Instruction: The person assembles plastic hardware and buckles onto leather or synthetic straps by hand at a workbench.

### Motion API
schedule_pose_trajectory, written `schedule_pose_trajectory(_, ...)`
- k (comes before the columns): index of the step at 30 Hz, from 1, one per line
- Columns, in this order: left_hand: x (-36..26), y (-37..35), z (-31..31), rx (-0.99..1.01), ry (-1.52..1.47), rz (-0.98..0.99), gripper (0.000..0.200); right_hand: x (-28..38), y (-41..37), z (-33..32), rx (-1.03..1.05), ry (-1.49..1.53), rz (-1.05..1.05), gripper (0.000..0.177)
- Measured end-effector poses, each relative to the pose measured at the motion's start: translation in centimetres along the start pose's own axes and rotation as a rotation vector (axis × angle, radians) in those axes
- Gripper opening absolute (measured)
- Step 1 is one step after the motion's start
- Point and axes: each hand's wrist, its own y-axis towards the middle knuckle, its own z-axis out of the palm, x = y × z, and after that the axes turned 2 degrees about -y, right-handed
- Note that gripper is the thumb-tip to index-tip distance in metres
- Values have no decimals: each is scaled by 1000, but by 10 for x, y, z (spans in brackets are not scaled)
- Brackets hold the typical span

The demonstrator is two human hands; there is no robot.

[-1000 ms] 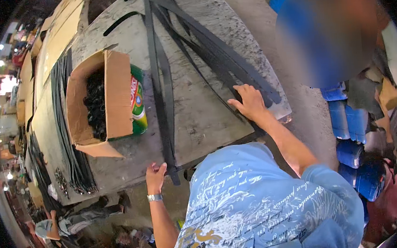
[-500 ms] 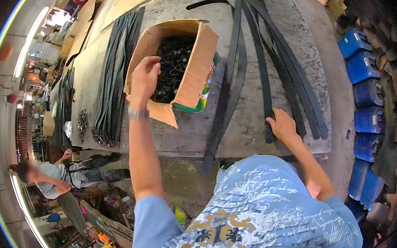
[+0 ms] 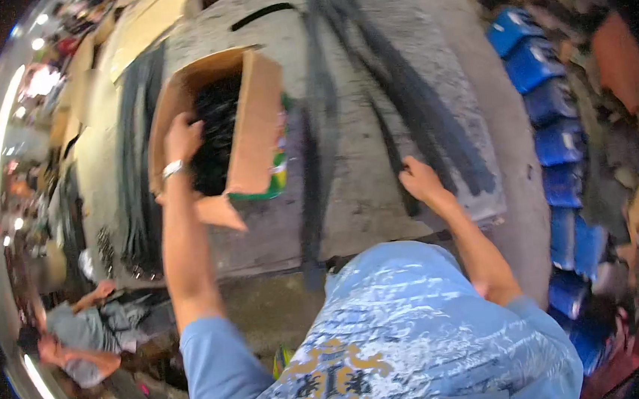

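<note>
My left hand (image 3: 183,139), a watch on its wrist, is at the near left side of an open cardboard box (image 3: 261,125). Its fingers are curled; anything in them is hidden. Inside the box lies a heap of small dark pieces (image 3: 217,132), too blurred to name, though some looked like metal loops a moment earlier. My right hand (image 3: 421,180) is closed around the near end of a long black strap (image 3: 387,134) lying on the table. More black straps (image 3: 421,109) stretch over the table beyond and right of that hand.
A bundle of black straps (image 3: 139,153) lies left of the box on the grey table (image 3: 277,236). Another person (image 3: 82,327) stands at the lower left. Blue plastic containers (image 3: 538,66) line the floor at right. Cardboard sheets (image 3: 144,26) are at the far left.
The view has swung, so the table and box sit further left and the picture is blurred. My left hand stays at the box; my right hand stays on the strap's end.
</note>
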Motion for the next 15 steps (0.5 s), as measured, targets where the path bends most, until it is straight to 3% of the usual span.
schedule_pose_trajectory(1, -2, -5, -6, -35, -24, 49, 32, -22, 7, 5, -4, 130, -13, 44)
schedule_pose_trajectory(2, 6, -4, -9, -8, -265, -8, 28, -38, 9, 9, -5, 265, -40, 44)
schedule_pose_trajectory(5, -11, -32, -32, -84, -649, -100, 32, -26, -2, -14, 179, 547, 145, 46)
schedule_pose_trajectory(8, -54, -76, -60, -94, -907, -108, 29, -14, -7, -25, 243, 729, 182, 43)
schedule_pose_trajectory(11, -86, -121, -82, -163, -1031, -70, 24, -8, -12, -23, 188, 717, 203, 43)
schedule_pose_trajectory(13, -96, -158, -78, -101, -1177, 5, 26, -8, -20, -30, 273, 739, 124, 47)
schedule_pose_trajectory(14, -123, -189, -80, -107, -1118, -42, 26, -1, -33, -33, 140, 650, 72, 53)
schedule_pose_trajectory(15, -134, -211, -72, -67, -1029, -31, 30, -14, -27, -25, 173, 682, 109, 56)
